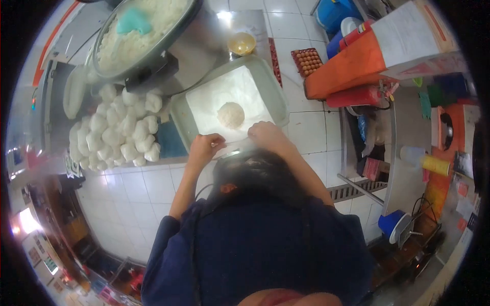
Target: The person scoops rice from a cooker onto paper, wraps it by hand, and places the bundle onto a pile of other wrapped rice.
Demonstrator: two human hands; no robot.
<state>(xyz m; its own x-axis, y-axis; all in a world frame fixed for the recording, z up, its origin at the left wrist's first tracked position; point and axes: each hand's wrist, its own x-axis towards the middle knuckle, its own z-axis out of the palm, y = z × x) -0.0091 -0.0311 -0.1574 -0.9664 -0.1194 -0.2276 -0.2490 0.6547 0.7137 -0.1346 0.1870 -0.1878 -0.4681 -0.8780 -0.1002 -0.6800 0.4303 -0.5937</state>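
Observation:
A round mound of cooked rice (231,116) lies on a white sheet (206,99), which is spread over a pale grey-green tray (278,94). At the sheet's near left corner, my left hand (205,148) is closed with its fingertips pinched on the edge. My right hand (268,136) is likewise closed on the near edge, farther right, its fingers bent and partly hidden. The rice sits just beyond both hands, untouched by them. Part of the near edge is hidden by the head below.
Several white rounded bundles (115,130) are heaped left of the tray. Behind them stands a large pot of rice (148,48) with a teal scoop (134,21). A yellowish bowl (242,44) is beyond the tray. To the right are an egg tray (307,61) and a fire extinguisher (357,97).

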